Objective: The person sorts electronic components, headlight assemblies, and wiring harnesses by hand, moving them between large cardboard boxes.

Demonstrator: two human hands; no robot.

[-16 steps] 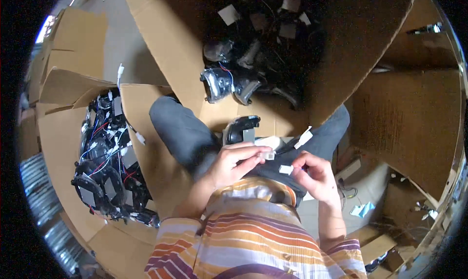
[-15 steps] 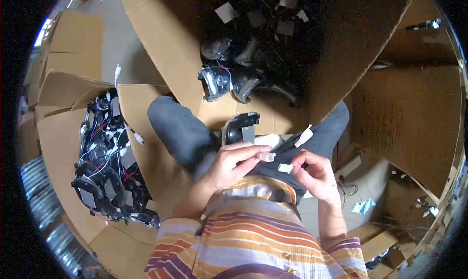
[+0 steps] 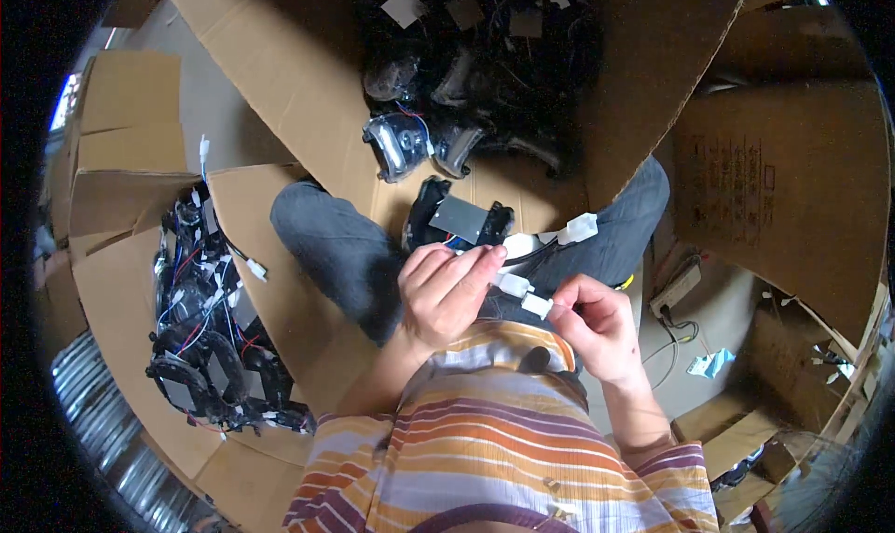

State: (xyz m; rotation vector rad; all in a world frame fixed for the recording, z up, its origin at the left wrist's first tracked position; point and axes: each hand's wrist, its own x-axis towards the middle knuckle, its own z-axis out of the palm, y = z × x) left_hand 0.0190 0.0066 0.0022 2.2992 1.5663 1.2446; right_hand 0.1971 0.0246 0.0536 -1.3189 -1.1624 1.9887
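My left hand (image 3: 446, 295) is closed, its thumb and fingers pinching a white plastic wire connector (image 3: 512, 284). A second white connector (image 3: 537, 306) sits between the thumb and forefinger of my right hand (image 3: 599, 328). The two connectors meet end to end; whether they are locked together I cannot tell. Just beyond my left hand lies a black lamp unit (image 3: 421, 218) with a grey square plate (image 3: 461, 218) on its back and thin coloured wires. Another, larger white connector (image 3: 578, 228) on dark wires rests over my right thigh.
An open cardboard box (image 3: 252, 44) full of black lamp units (image 3: 398, 144) stands ahead between my knees. On the left, another carton holds several lamps with tangled wires (image 3: 219, 295). To the right are a power strip (image 3: 678, 286), its cord and a blue-white wrapper (image 3: 711, 363).
The two small connectors, apart before, have come together between my hands. The lamp unit has turned so that its grey plate shows. The whole view has shifted a little.
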